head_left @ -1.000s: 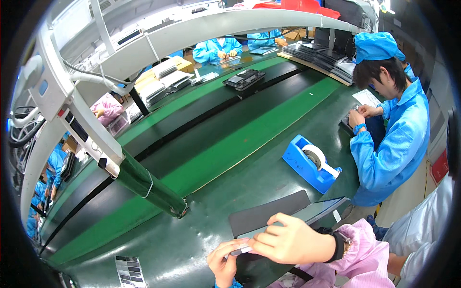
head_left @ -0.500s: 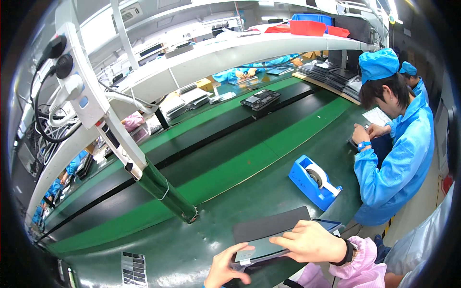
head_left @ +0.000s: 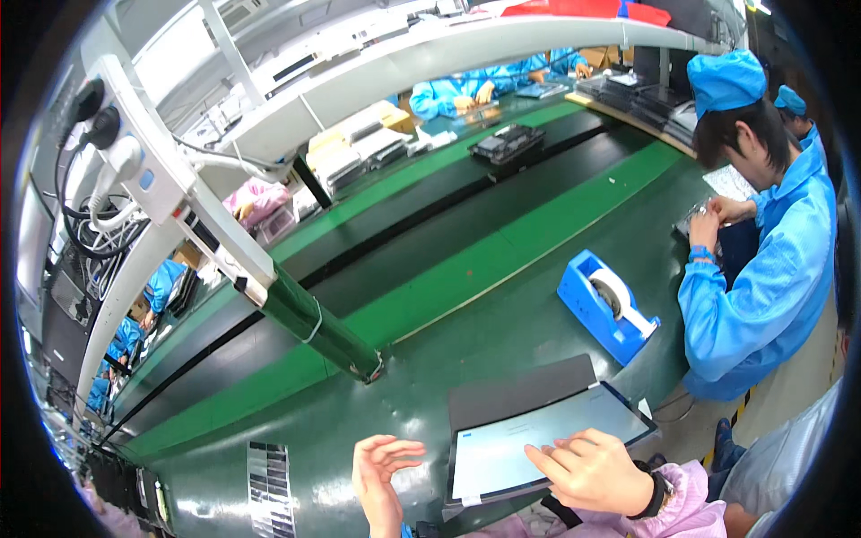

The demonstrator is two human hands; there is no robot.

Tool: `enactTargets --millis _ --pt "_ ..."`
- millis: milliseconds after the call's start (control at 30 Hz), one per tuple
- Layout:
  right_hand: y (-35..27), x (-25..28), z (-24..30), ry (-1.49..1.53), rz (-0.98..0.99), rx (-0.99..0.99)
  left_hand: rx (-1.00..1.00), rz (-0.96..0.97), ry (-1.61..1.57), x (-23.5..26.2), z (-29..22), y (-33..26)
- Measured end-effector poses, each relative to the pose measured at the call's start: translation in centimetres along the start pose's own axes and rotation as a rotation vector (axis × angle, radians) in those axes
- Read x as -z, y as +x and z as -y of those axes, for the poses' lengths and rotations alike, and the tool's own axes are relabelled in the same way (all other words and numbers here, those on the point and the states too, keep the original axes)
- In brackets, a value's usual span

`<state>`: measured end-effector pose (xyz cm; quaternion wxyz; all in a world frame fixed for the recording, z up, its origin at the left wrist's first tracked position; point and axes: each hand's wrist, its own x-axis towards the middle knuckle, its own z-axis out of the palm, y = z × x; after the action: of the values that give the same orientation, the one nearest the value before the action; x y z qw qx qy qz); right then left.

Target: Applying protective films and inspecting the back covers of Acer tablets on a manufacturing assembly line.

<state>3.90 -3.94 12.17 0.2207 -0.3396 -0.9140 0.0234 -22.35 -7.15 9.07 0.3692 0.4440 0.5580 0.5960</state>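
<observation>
A tablet (head_left: 499,451) with a lit, pale screen lies face up at the near edge of the bench, small white tabs at its corners. Behind it, partly covered, is a flat dark grey pad (head_left: 525,391). My right hand (head_left: 599,472) is over the screen, palm down, index finger stretched toward the glass; whether the fingertip touches I cannot tell. It grips nothing. Just left of the tablet, my left hand (head_left: 384,477) is raised, empty, fingers extended and apart from the device.
Beyond the tablet stands a blue tape dispenser (head_left: 603,308). A sheet of dark labels (head_left: 269,489) lies left. A green post (head_left: 327,336) rises from the bench beside the conveyor (head_left: 430,242). At right, a co-worker in blue (head_left: 762,242) handles a part.
My left hand has let go of the tablet's left end and moved left. The tablet has tipped back, and its lit screen now shows fully. My right hand stays over it.
</observation>
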Motion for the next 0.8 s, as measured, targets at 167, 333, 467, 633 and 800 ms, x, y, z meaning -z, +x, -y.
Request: enactTargets --millis 167,333,467,633,800 --pt "-3.4 -2.5 2.4 -0.080 -0.063 -0.071 0.438 0.013 -0.004 -0.4 3.7 -5.7" --pt "-5.2 -4.0 3.6 -0.070 -0.022 -0.183 0.465 0.225 0.175 -1.6 6.9 -7.6" --pt "-5.7 -3.1 3.4 0.044 0.073 -0.214 0.655 0.131 -0.300 -3.0 5.8 -6.8" --pt "-7.2 -1.9 -0.5 0.182 -0.243 -0.609 0.528 0.014 -0.122 -1.7 6.2 -7.0" --pt "-8.0 -4.8 -4.2 1.270 -0.485 -0.873 0.350 0.224 -0.337 -2.5 4.7 -3.7"
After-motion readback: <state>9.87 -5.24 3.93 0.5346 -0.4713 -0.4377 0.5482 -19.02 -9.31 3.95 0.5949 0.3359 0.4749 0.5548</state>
